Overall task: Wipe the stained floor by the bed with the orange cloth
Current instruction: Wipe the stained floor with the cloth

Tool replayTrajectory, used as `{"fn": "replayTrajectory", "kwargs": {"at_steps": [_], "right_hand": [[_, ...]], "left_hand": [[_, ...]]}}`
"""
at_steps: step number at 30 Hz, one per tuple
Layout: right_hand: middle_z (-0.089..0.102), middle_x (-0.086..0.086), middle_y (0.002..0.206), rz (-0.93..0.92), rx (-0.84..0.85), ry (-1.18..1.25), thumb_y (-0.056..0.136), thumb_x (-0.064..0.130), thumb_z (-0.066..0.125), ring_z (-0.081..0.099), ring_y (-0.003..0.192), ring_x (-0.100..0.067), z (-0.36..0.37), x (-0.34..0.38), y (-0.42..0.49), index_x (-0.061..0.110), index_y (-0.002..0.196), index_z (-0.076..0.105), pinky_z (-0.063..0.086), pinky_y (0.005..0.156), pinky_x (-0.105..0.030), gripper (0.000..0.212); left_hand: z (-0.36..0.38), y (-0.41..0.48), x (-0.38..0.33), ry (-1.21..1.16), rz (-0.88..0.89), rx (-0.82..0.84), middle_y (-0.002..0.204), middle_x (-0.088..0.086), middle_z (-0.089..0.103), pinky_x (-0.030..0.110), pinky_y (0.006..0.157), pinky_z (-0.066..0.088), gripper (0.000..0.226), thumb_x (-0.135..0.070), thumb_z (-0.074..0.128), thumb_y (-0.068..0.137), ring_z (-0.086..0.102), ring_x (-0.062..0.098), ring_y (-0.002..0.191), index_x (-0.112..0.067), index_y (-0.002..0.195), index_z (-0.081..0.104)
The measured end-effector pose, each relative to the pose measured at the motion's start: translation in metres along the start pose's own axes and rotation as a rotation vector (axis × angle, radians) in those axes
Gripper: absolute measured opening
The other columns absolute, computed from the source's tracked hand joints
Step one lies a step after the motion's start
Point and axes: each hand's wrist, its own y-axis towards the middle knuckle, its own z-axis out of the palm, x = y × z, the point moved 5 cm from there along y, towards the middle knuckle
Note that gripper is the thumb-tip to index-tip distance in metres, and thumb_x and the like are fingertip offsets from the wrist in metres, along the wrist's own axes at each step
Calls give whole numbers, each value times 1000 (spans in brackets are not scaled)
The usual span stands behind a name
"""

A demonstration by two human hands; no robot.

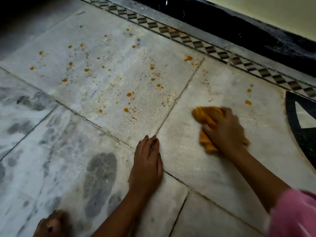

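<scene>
Orange stains [129, 94] are spattered over a pale marble floor tile [106, 48], with a few more drops [248, 102] on the tile to its right. My right hand [224, 130] presses a bunched orange cloth [204, 115] onto that right tile; hand and cloth are blurred. My left hand [147, 161] lies flat on the floor, palm down with fingers together, beside the tile joint and holding nothing.
A checkered border strip [188, 39] and a black skirting [248, 31] run along the wall at the back right. A black inlay pattern [301, 127] sits at the right edge. My foot [51, 224] shows at the bottom left. The far left corner is dark.
</scene>
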Motion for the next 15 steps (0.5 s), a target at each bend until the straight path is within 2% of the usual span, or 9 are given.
{"fn": "replayTrajectory", "kwargs": {"at_steps": [2,5,7,9,11,13,15], "right_hand": [[36,-10,138,-24,37,4,83,42,59,43,112,-38,14,46,29,35,131,49,41,87,-44,50],[41,-12,136,-246,80,22,80,42,59,47,105,-36,29,99,6,33,126,54,44,78,-39,47],[51,-10,127,-373,109,73,73,46,56,55,89,-33,22,98,-38,34,118,58,47,65,-35,47],[56,-8,124,-396,126,101,68,50,49,58,82,-31,12,60,-73,35,114,61,50,58,-34,50],[55,-10,126,-253,111,84,70,51,51,58,86,-34,-2,10,-81,31,114,65,51,61,-38,51],[49,-12,132,-16,50,37,75,44,64,53,99,-40,-10,-33,-55,25,118,63,47,73,-43,47],[41,-11,137,130,-19,0,80,40,65,46,109,-40,-8,-40,-8,25,126,57,43,83,-45,49]], "left_hand": [[-1,0,-1,-2,-12,11,127,20,55,38,107,28,43,-13,38,89,37,28,127,5,122,57],[-4,0,1,-30,-35,19,129,18,54,31,109,25,43,-14,37,89,37,26,128,3,124,56],[-5,0,4,-53,-53,7,129,17,54,29,109,25,43,-15,37,90,36,24,128,2,125,55],[-4,-1,5,-61,-57,1,129,16,54,28,109,25,43,-16,37,90,37,23,129,1,124,56],[-3,-1,3,-63,-51,-2,129,15,55,30,109,27,43,-16,37,90,37,25,129,2,124,56],[-1,-1,1,-45,-44,-5,128,16,55,33,108,28,43,-16,37,90,38,26,128,3,123,56],[1,-2,1,-25,-41,-8,128,17,54,37,107,30,43,-16,37,90,38,27,128,4,123,56]]}}
